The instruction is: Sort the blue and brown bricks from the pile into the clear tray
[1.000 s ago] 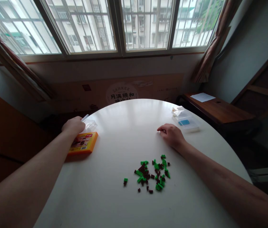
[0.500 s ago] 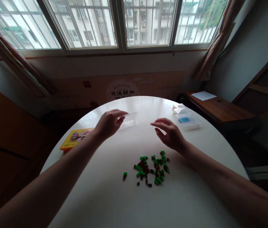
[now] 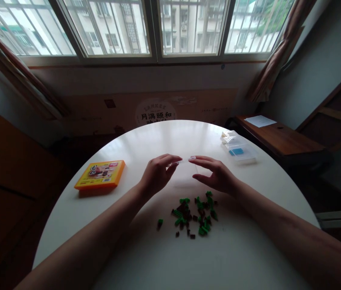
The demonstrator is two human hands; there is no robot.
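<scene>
Over the middle of the table, a thin clear plastic piece, like a box or lid (image 3: 185,174), shows faintly between my hands. My left hand (image 3: 157,172) pinches its left edge between thumb and fingers. At the opposite edge, my right hand (image 3: 216,172) has its fingertips on top and its thumb lower down, curled round that side. Much of the plastic is see-through, so its exact shape is hard to make out. Just nearer than my hands lies a loose pile of small green and dark brown building bricks (image 3: 184,212), with one green brick (image 3: 160,222) off to the left.
A yellow and orange box (image 3: 100,175) with a printed top lies at the table's left. At the back right is a clear plastic case (image 3: 243,155) with a blue piece inside. Beyond the white round table (image 3: 170,262) stands a wooden side table (image 3: 288,137) with paper.
My left hand has brought the clear plastic piece right and nearer, in front of my right hand. My right hand has come to its other edge. The yellow box is now fully uncovered.
</scene>
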